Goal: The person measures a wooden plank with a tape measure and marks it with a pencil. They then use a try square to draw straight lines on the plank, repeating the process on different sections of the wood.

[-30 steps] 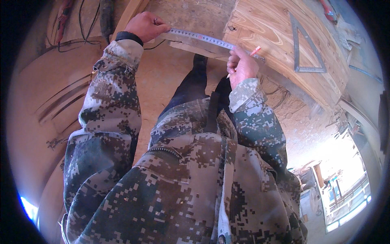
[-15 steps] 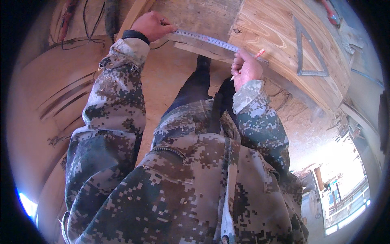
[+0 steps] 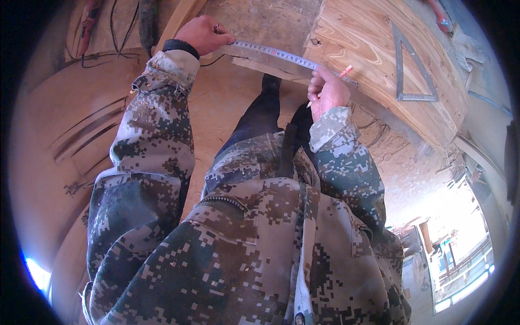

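Note:
A white tape measure (image 3: 276, 53) is stretched between my two hands along the near side of the wooden workbench (image 3: 265, 21). My left hand (image 3: 203, 36) pinches one end of its blade. At the other end my right hand (image 3: 329, 92) is closed on the tape; any case is hidden in the palm. A pencil (image 3: 346, 71) with a red and white end is also tucked through the right hand's fingers, its pale tip (image 3: 310, 104) showing below them. Just right of that hand lies a wide wooden panel (image 3: 374, 59) with wavy grain.
On the panel rests a grey metal triangle square (image 3: 400, 65). Power tools, one red (image 3: 88, 27) and one dark (image 3: 147, 24), lie at the far left with black cords. A red-handled tool (image 3: 444, 23) is at the far right. A bright opening (image 3: 460, 260) shows at the lower right.
Almost nothing differs. Both hands stay in place, with the tape held taut between them.

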Tool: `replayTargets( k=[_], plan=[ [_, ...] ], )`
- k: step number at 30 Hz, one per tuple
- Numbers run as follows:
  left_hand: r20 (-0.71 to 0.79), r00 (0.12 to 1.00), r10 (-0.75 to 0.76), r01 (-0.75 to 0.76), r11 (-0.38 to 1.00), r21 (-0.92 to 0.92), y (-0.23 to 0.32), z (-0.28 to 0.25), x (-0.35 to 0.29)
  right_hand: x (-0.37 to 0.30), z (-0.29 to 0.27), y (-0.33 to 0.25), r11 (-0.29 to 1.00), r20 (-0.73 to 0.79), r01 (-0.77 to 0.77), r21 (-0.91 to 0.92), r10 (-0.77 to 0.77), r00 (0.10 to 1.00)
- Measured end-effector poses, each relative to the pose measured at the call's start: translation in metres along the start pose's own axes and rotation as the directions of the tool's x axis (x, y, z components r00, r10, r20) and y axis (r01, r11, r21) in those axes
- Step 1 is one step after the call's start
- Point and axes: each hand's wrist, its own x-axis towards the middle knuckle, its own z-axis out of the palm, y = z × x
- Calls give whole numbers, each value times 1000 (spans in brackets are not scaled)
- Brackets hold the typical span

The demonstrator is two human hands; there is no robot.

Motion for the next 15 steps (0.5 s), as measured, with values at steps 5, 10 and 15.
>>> replayTargets(
  k=[5,10,15],
  plan=[
    [1,1000,8,-8,1000,9,-1,1,1,1,-1,1,1000,1,-5,-9,5,1000],
    [16,1000,-6,5,999,33,2,1,2,2,-1,1,1000,-10,-6,-19,6,1000],
    [42,999,-20,20,1000,7,8,3,2,2,1,0,1000,-21,-21,13,21,1000]
  ],
)
